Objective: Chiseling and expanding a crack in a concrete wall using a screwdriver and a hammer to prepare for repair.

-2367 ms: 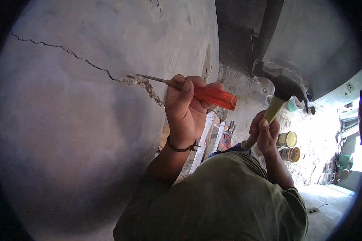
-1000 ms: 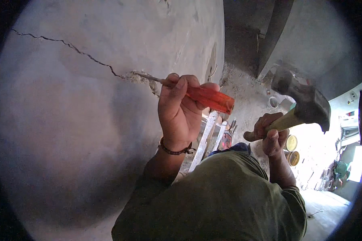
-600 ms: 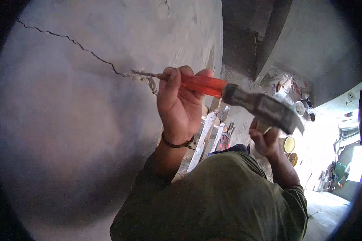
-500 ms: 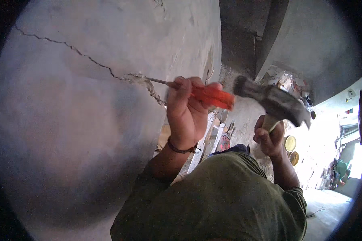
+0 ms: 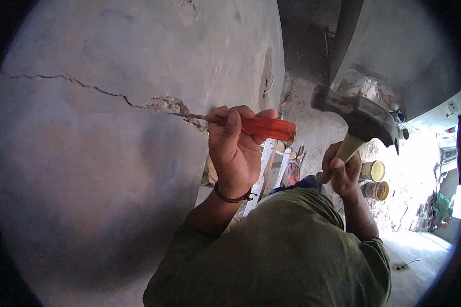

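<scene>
A person's left hand (image 5: 235,153) grips a red-handled screwdriver (image 5: 269,128), its tip at a chipped patch (image 5: 164,104) along a crack (image 5: 100,91) in a grey wall (image 5: 87,179); the right hand (image 5: 343,174) grasps a claw hammer (image 5: 361,115), apart from the screwdriver

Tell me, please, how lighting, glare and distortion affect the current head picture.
Head view: glare washes out the floor at right, beyond the buckets; dim shading darkens the lower part of the cracked wall; the fisheye curves the wall's edge and leaves black corners; the hammer and red-handled tool look fairly sharp.
</scene>
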`<act>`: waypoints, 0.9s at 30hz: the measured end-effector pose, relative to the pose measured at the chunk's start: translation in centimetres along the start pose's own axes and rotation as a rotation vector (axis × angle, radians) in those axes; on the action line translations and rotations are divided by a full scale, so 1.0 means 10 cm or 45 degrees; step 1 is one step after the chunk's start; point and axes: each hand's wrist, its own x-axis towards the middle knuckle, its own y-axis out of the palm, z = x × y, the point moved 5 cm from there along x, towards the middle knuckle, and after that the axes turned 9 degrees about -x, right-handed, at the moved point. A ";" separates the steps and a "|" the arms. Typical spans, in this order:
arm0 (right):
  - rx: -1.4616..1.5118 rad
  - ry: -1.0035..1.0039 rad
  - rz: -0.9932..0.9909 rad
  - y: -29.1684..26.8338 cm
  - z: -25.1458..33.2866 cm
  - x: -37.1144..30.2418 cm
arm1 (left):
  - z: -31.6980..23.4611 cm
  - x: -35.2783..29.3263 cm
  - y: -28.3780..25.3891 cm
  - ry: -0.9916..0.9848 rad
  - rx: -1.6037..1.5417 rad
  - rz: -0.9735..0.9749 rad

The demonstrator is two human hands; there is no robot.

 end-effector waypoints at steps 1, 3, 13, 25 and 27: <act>-0.007 0.015 0.045 0.01 -0.04 -0.01 | 0.02 0.00 -0.02 -0.023 -0.007 -0.009; 0.024 0.014 0.031 0.04 -0.09 -0.01 | 0.06 -0.01 -0.07 -0.051 -0.007 -0.031; 0.076 0.165 -0.009 0.06 -0.29 -0.01 | 0.08 -0.02 -0.25 -0.121 0.039 -0.130; 0.285 0.102 0.007 0.11 -0.49 -0.11 | 0.03 -0.03 -0.15 -0.137 0.061 -0.123; 0.284 0.102 0.038 0.11 -0.51 -0.11 | 0.03 -0.03 -0.16 -0.139 0.061 -0.149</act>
